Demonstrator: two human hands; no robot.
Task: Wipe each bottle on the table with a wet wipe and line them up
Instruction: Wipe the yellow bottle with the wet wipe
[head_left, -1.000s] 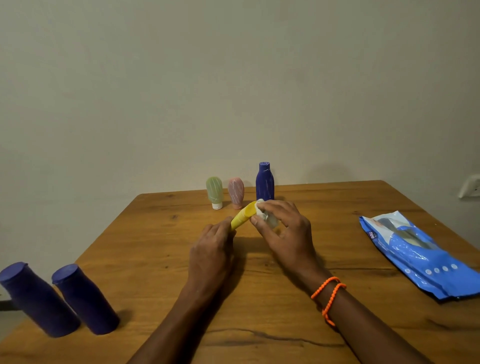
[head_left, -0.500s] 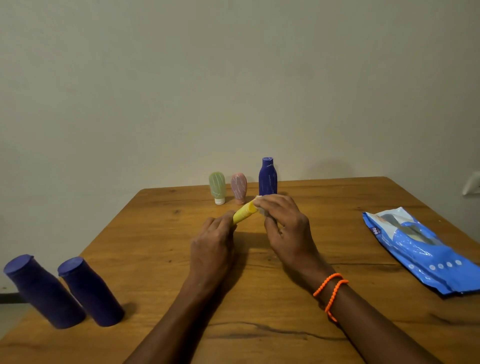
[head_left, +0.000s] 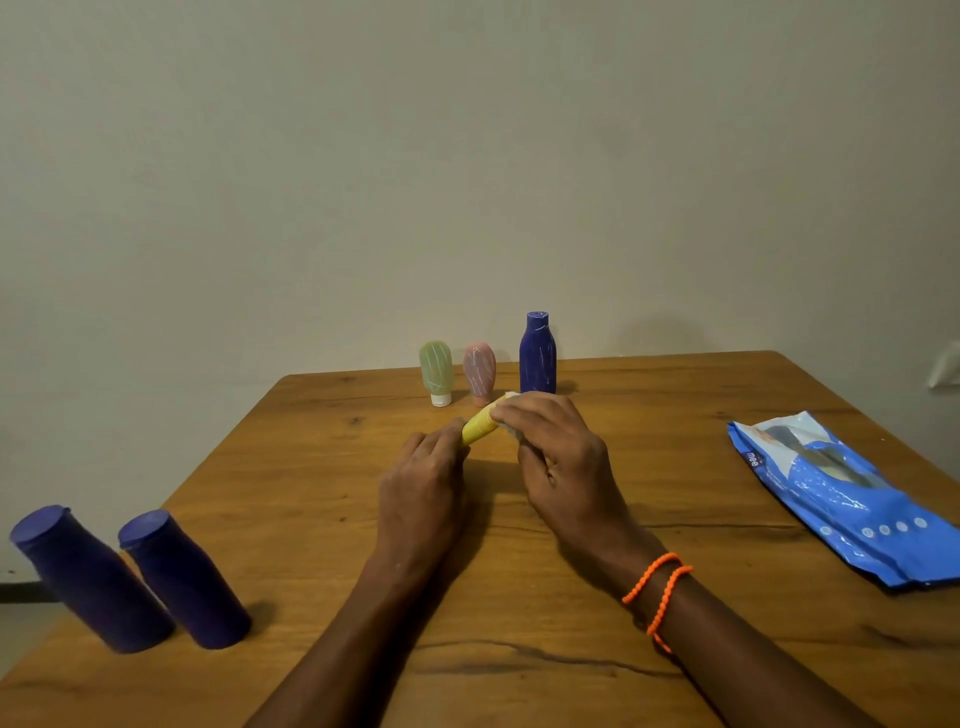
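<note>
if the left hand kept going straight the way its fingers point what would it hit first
The left hand points away and slightly right, gripping the yellow bottle. Past that, the pink bottle looks first in line, though depth is unclear; it might pass between pink and the upright blue bottle.

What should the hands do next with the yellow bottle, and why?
Probably stand the yellow bottle beside the blue bottle. The left hand holds it, the right hand wraps a wipe on it, and three bottles already stand in a row behind.

Orange beaded bracelet (head_left: 658, 592), right wrist
</note>
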